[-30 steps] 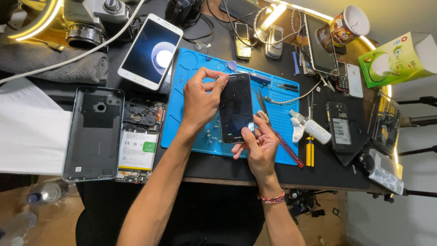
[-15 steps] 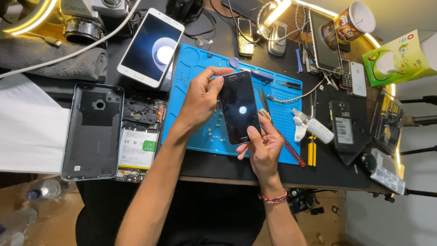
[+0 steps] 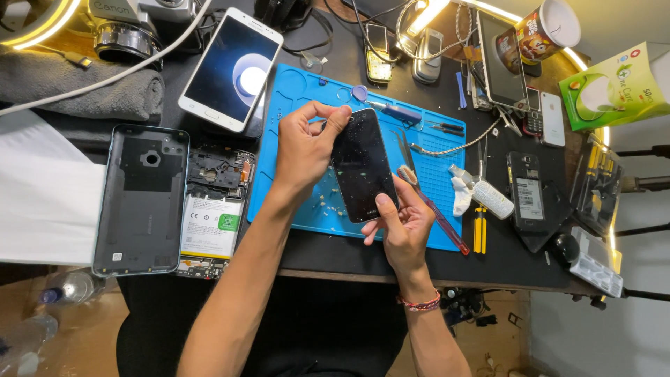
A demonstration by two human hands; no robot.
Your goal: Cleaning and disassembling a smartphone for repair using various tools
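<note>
Already, left of the blue mat (image 3: 426, 167), a grey back cover (image 3: 143, 199) lies off beside its opened phone body (image 3: 213, 213) (battery exposed). Over the mat, the left hand (image 3: 303, 150) pinches the black screen panel's (image 3: 361, 164) top edge and the right hand (image 3: 403, 223) grips its bottom; refitting looks undone.

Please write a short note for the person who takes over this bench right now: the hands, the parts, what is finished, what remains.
Left hand grips the top edge of the black phone screen; right hand holds its bottom edge, thumb on the glass. Screen is held over the blue mat.
Done: back cover is off, lying beside the opened phone body.
Left: screen is not fitted to the body.
</note>
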